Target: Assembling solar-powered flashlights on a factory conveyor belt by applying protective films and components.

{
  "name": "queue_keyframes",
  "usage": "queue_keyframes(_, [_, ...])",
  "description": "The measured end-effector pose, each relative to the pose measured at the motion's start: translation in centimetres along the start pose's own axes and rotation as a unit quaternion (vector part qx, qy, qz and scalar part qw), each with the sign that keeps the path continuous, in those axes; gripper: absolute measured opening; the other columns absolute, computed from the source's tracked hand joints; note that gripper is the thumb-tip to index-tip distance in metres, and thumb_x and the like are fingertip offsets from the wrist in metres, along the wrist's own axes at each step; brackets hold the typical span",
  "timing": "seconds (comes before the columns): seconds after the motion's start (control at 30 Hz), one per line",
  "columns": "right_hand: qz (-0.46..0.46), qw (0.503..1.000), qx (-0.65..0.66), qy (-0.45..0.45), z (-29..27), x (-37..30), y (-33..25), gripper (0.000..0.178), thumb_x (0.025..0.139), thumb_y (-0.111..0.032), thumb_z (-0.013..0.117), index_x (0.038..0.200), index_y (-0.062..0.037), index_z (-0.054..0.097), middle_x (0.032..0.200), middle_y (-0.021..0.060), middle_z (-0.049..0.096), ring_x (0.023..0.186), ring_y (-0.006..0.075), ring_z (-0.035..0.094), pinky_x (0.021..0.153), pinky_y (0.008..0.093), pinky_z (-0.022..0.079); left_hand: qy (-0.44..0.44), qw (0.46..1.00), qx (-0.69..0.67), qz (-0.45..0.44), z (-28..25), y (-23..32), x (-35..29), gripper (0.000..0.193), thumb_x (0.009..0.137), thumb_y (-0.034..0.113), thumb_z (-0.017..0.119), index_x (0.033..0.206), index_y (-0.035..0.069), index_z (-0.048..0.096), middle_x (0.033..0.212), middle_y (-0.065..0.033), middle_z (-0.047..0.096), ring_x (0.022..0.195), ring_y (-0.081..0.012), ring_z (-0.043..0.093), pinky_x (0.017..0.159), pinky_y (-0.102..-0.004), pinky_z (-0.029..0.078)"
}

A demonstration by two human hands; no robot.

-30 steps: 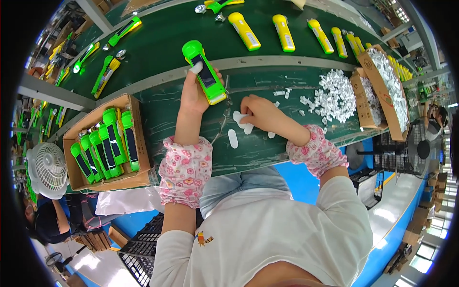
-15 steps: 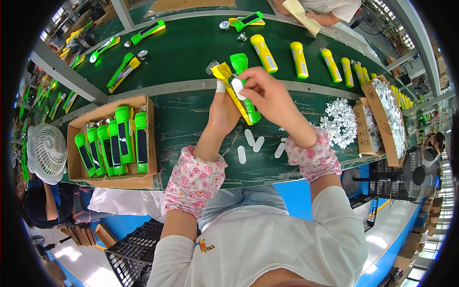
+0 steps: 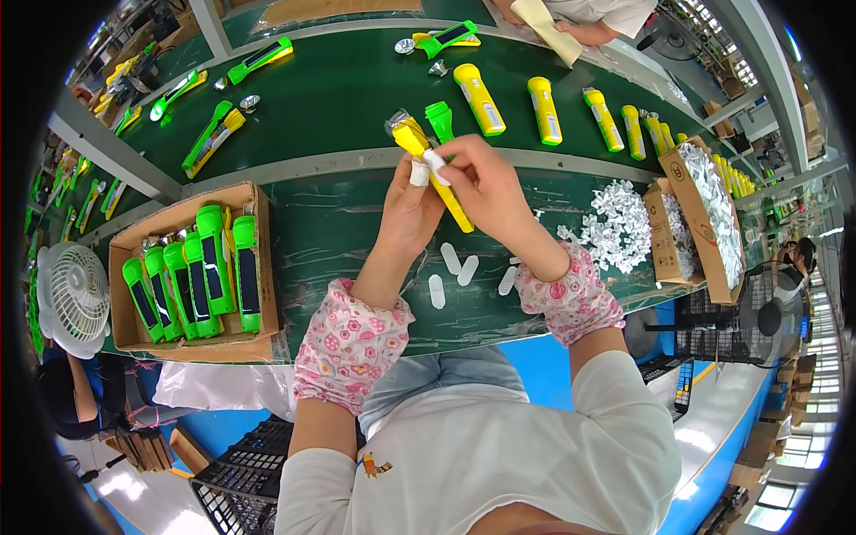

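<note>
Above the middle of the bench, my left hand (image 3: 408, 212) grips a yellow flashlight shell (image 3: 458, 212), tilted with its clear reflector end up and to the left. White tape wraps my left thumb. Between the fingertips of my right hand (image 3: 492, 185) is a white oval strip (image 3: 434, 164), lying against the yellow shell. Just behind the right fingers shows the end of a green shell (image 3: 438, 118); the hand hides the rest of it. Several loose white oval strips (image 3: 436, 292) rest on the bench below my hands.
On the left stands a carton (image 3: 267, 294) of green flashlights, with a white fan (image 3: 76, 290) beside it. White clips lie in a pile (image 3: 620, 223) near cartons (image 3: 704, 214) at right. Flashlights line the green belt (image 3: 357, 98) beyond; another person's hand (image 3: 584, 34) holds paper.
The white strip has come from beside the yellow shell onto it, in my right hand. Much of the green shell has gone out of sight behind that hand. The whole view has shifted slightly.
</note>
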State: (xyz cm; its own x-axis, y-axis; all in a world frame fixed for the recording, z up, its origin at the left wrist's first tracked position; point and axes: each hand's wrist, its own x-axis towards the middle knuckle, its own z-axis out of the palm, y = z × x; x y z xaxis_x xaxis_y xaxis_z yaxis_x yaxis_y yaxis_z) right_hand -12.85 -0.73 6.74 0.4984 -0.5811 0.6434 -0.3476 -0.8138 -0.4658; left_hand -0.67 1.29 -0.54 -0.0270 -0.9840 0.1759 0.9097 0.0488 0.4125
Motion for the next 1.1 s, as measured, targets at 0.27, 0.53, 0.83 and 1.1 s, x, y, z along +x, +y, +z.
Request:
queue_keyframes(0.27, [0.019, 0.999, 0.012, -0.038, -0.3, 0.0, 1.4, 0.033, 0.084, -0.007, 0.068, 0.116, -0.0076, 0.059, 0.089, 0.0098, 0.055, 0.08, 0.0199, 0.057, 0.069, 0.0277, 0.049, 0.009, 0.998, 0.053, 0.028, -0.4, -0.2, 0.1, 0.033, 0.099, 0.026, 0.053, 0.129, 0.016, 0.042, 0.119, -0.0019, 0.052, 0.113, -0.0154, 0.05, 0.1, -0.0377, 0.041])
queue_keyframes(0.53, [0.198, 0.967, 0.009, -0.158, -1.0, -3.2, 1.1, 0.055, 0.089, -0.027, 0.066, 0.133, -0.0011, 0.046, 0.102, 0.019, 0.053, 0.095, 0.0331, 0.056, 0.086, 0.0371, 0.045, 0.127, 0.989, 0.066, 0.034, 0.2, 0.3, 0.5, 0.031, 0.1, 0.018, 0.039, 0.13, 0.009, 0.038, 0.117, -0.0067, 0.047, 0.111, -0.0219, 0.049, 0.1, -0.0397, 0.04])
queue_keyframes(0.83, [0.149, 0.982, 0.091, -0.067, 0.5, -3.7, 2.2, 0.038, 0.096, -0.024, 0.051, 0.124, 0.0019, 0.053, 0.098, 0.0202, 0.056, 0.09, 0.0354, 0.057, 0.081, 0.0394, 0.045, 0.146, 0.988, 0.031, 0.035, -0.4, 0.5, 0.3, 0.029, 0.099, 0.016, 0.042, 0.127, 0.008, 0.04, 0.115, -0.0083, 0.049, 0.106, -0.0197, 0.051, 0.097, -0.0384, 0.042])
queue_keyframes(1.1, [0.1, 0.994, 0.009, -0.034, 1.8, -4.6, 0.7, 0.04, 0.094, -0.018, 0.055, 0.131, -0.0038, 0.051, 0.092, 0.0174, 0.053, 0.08, 0.0317, 0.058, 0.069, 0.038, 0.049, 0.175, 0.977, 0.105, 0.054, -1.8, 0.0, 0.4, 0.024, 0.098, 0.019, 0.044, 0.119, 0.007, 0.045, 0.106, -0.0052, 0.054, 0.096, -0.0173, 0.054, 0.084, -0.0353, 0.047])
